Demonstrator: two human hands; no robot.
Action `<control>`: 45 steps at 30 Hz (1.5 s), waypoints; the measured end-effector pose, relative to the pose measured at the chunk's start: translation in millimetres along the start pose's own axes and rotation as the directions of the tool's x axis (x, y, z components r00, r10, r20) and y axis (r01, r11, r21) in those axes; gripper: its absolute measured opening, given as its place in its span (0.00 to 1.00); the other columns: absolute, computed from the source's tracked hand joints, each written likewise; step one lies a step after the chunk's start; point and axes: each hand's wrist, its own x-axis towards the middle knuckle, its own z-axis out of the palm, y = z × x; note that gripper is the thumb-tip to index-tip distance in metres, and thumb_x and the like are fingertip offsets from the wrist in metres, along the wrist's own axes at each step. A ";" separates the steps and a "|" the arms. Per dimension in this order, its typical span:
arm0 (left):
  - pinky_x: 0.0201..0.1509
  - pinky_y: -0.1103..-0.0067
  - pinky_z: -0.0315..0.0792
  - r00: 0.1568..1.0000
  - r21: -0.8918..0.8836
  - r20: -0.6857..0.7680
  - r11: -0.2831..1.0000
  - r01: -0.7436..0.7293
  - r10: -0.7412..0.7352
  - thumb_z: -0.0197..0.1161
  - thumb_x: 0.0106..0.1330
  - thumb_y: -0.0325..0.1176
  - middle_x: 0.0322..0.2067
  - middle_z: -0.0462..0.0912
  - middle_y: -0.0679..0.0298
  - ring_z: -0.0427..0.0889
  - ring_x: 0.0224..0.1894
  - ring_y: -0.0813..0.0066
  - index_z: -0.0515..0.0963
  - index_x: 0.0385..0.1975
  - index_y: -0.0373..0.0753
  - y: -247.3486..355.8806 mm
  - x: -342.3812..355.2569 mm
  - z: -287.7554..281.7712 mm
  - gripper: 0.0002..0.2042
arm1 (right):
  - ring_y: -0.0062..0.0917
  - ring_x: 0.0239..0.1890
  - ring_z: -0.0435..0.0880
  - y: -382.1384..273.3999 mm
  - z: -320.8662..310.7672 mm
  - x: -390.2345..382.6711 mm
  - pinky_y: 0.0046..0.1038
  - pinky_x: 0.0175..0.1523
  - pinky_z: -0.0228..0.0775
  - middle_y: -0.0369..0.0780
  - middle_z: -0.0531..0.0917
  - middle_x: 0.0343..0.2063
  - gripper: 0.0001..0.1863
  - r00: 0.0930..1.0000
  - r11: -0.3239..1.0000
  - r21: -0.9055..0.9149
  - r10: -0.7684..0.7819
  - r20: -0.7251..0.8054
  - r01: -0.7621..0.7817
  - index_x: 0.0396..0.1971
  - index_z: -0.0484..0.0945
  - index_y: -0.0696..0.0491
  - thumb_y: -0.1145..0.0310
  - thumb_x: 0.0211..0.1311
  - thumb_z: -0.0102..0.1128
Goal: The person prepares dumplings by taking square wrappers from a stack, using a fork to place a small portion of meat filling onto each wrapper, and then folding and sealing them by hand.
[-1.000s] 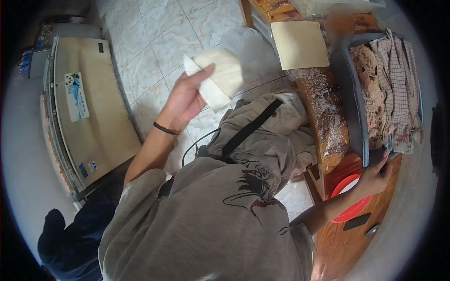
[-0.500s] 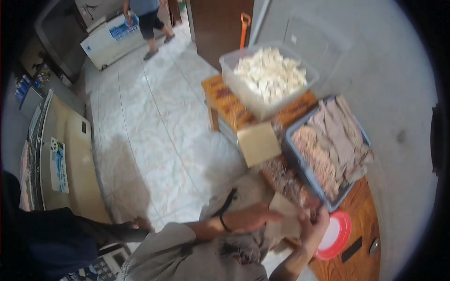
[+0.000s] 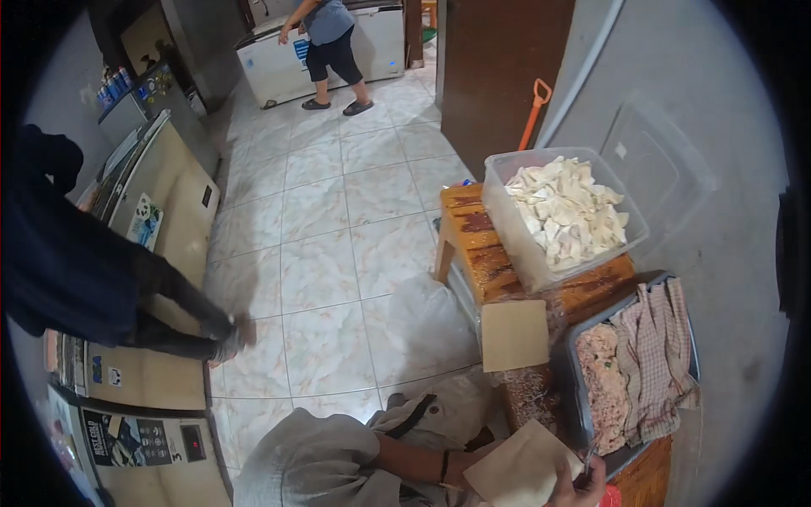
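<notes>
Dough wrapper [image 3: 517, 469], thin, pale and square, is held at the bottom centre of the frame. It is supported from beneath by the left hand [image 3: 469, 475], whose fingers are hidden under it, so their grip cannot be told. The right hand [image 3: 583, 488] is closed around a small utensil at the wrapper's right edge, beside the grey tray [image 3: 573, 397] of filling.
</notes>
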 end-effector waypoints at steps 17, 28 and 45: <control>0.65 0.36 0.49 0.916 -0.030 -0.394 0.995 -0.099 0.080 0.49 0.61 0.68 0.69 0.51 0.41 0.53 0.70 0.37 0.49 0.72 0.42 73.7 -63.2 -26.3 0.46 | 0.31 0.33 0.77 31.9 -71.4 95.0 0.37 0.42 0.58 0.37 0.79 0.24 0.02 0.955 0.494 -0.869 -0.275 -0.115 0.037 0.29 0.80 0.49 0.69 0.55 0.62; 0.62 0.35 0.54 0.869 -0.035 -0.457 0.972 -0.233 0.192 0.48 0.63 0.66 0.70 0.47 0.38 0.57 0.64 0.24 0.45 0.72 0.43 76.2 -40.5 -21.5 0.45 | 0.29 0.36 0.80 78.7 -44.2 114.8 0.36 0.45 0.59 0.37 0.82 0.25 0.04 0.971 0.254 -0.954 -0.215 0.104 0.158 0.23 0.81 0.49 0.66 0.53 0.59; 0.61 0.34 0.54 0.947 0.077 -0.322 0.997 0.008 0.017 0.51 0.61 0.67 0.70 0.42 0.38 0.53 0.67 0.27 0.44 0.73 0.43 71.8 -27.4 -17.3 0.47 | 0.25 0.40 0.80 84.5 -35.0 133.0 0.37 0.52 0.59 0.33 0.83 0.26 0.05 0.963 0.229 -0.949 -0.206 0.172 0.218 0.24 0.82 0.45 0.66 0.52 0.57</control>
